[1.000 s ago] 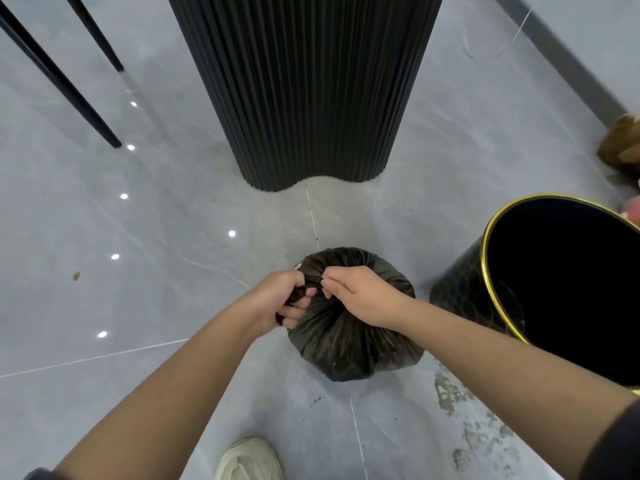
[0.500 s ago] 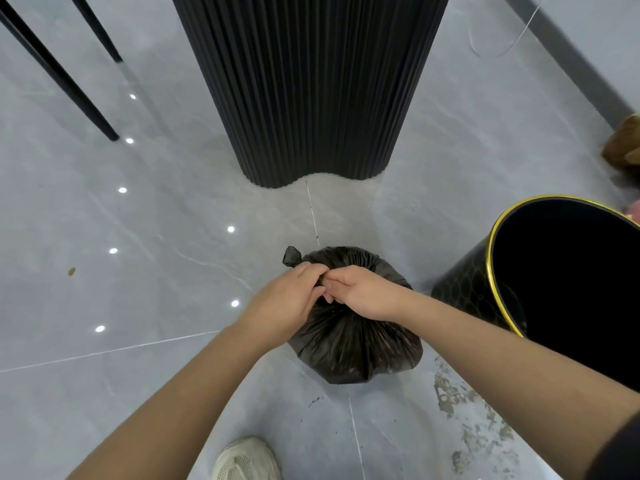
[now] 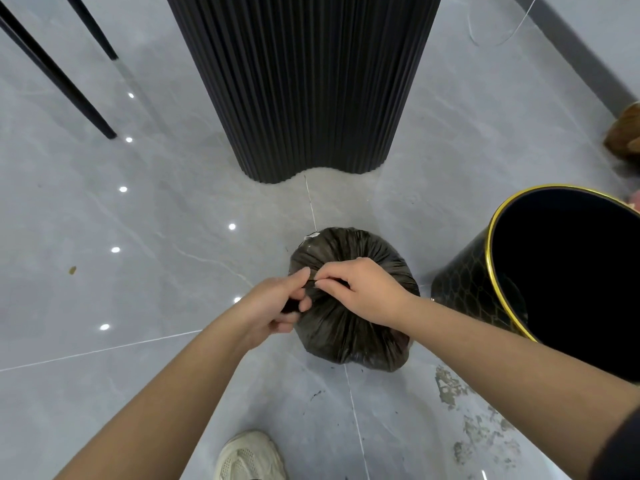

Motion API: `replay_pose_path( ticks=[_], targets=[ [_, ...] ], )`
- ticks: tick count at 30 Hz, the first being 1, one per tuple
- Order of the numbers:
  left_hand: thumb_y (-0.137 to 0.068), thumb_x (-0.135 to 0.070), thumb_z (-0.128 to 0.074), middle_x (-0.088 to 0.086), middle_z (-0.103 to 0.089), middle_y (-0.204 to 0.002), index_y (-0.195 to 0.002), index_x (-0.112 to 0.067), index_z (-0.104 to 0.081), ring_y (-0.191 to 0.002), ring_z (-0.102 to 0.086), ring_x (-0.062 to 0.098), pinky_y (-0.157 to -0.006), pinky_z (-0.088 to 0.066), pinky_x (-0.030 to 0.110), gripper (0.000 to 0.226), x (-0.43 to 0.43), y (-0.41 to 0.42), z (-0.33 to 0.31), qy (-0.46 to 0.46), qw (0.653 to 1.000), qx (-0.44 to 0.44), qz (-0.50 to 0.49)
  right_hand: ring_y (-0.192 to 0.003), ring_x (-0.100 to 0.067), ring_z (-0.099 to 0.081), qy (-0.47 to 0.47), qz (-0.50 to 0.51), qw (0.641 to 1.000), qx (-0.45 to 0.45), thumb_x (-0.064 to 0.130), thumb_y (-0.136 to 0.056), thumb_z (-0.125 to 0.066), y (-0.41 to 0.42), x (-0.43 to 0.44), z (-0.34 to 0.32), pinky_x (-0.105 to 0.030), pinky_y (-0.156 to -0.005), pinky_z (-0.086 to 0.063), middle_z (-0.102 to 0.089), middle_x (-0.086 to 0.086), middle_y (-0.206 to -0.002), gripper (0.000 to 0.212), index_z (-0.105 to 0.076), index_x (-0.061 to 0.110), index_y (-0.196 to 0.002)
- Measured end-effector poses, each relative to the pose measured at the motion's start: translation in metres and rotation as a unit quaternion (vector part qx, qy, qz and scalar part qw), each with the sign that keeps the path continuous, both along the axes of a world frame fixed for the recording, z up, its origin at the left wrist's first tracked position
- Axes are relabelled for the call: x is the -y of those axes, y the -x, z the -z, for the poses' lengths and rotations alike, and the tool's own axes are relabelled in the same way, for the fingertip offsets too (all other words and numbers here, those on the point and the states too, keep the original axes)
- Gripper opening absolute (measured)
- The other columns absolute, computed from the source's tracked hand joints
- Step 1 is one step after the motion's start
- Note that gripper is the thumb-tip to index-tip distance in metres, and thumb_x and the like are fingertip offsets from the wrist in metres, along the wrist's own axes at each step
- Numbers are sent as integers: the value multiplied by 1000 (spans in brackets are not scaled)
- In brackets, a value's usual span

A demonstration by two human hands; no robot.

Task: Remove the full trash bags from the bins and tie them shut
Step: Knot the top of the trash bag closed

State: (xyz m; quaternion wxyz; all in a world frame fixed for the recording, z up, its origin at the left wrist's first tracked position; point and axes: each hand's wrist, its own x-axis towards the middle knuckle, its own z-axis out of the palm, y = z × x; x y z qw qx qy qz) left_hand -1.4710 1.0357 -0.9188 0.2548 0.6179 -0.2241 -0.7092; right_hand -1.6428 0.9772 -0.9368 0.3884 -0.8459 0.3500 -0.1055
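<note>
A full black trash bag point(image 3: 346, 334) sits on the grey tile floor, its top gathered into pleats. My left hand point(image 3: 277, 306) grips a twisted strand of the bag's neck on the left side. My right hand point(image 3: 363, 289) pinches the gathered neck at its centre, fingertips meeting those of the left hand. The knot itself is hidden under my fingers. To the right stands a black bin point(image 3: 491, 271) with a gold rim, its inside dark, with no bag to be seen in it.
A tall black fluted column point(image 3: 304, 84) rises just behind the bag. Thin black furniture legs point(image 3: 59, 77) stand at the far left. My pale shoe point(image 3: 249, 455) is at the bottom edge. Stains mark the floor at lower right, and a brown object point(image 3: 627, 133) lies by the wall.
The loose bag end that stuck up at the left half a second ago is now drawn in under my hands. My left hand has shifted lower and to the left along the neck.
</note>
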Motion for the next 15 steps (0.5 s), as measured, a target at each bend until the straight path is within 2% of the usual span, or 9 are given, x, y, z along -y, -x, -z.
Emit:
replay_pose_path(
  ticks=[2,4,6,8,10,12,13,15],
  targets=[
    [-96,-41,-47,-4,-40,-54,-72,-15,-52,-37,-20,6,-37,-19,18,35,-6,3,2,5,990,-105,-89,-71,-11,-60,-32,27,999,2,28,-96,-50,0,1,2,-38,-72,-49,-66,7,-77,18,-66,20,-92],
    [-92,-35,-49,-5,-36,-50,-83,-11,-60,-35,-21,5,-35,-21,17,28,-13,12,3,33,971,-168,-167,-73,-10,-60,-81,52,995,12,27,-96,-52,0,5,1,-35,-73,-50,-65,8,-76,17,-66,20,-87],
    [-88,-34,-52,-5,-43,-53,-93,-10,-64,-37,-25,5,-38,-29,17,27,-20,23,5,76,957,-179,-213,-81,-8,-63,-118,61,991,10,27,-95,-55,-3,9,-1,-32,-80,-51,-69,8,-81,17,-68,22,-86],
    [-92,-30,-49,-2,-49,-59,-105,-11,-66,-41,-29,7,-43,-34,18,28,-26,30,9,113,955,-157,-225,-84,-7,-64,-147,62,987,5,24,-95,-55,-6,13,-4,-31,-84,-50,-70,6,-83,19,-70,18,-85],
    [-98,-26,-46,8,-50,-65,-101,-7,-67,-44,-32,9,-48,-37,24,29,-28,34,14,156,964,-72,-202,-70,-8,-59,-160,61,985,4,21,-95,-53,-8,15,-7,-28,-74,-49,-65,3,-71,25,-67,12,-76],
    [-99,-21,-45,12,-52,-66,-101,-11,-69,-46,-39,10,-54,-40,26,26,-26,29,19,209,963,79,-150,-60,1,-51,-169,50,984,-4,17,-95,-53,-8,15,-9,-17,-66,-40,-57,13,-63,24,-67,13,-76],
    [-99,-18,-45,7,-57,-65,-110,-20,-68,-49,-44,7,-57,-42,24,25,-25,24,22,241,951,162,-108,-61,4,-50,-173,45,984,-10,17,-94,-53,-8,15,-10,-13,-66,-38,-57,15,-64,22,-69,15,-80],
    [-97,-17,-49,-6,-63,-75,-122,-28,-61,-62,-53,1,-66,-44,17,30,-23,12,26,315,897,309,27,-67,5,-53,-177,42,983,-16,18,-94,-52,-7,14,-11,-13,-70,-41,-60,16,-68,21,-70,17,-84]
  ],
)
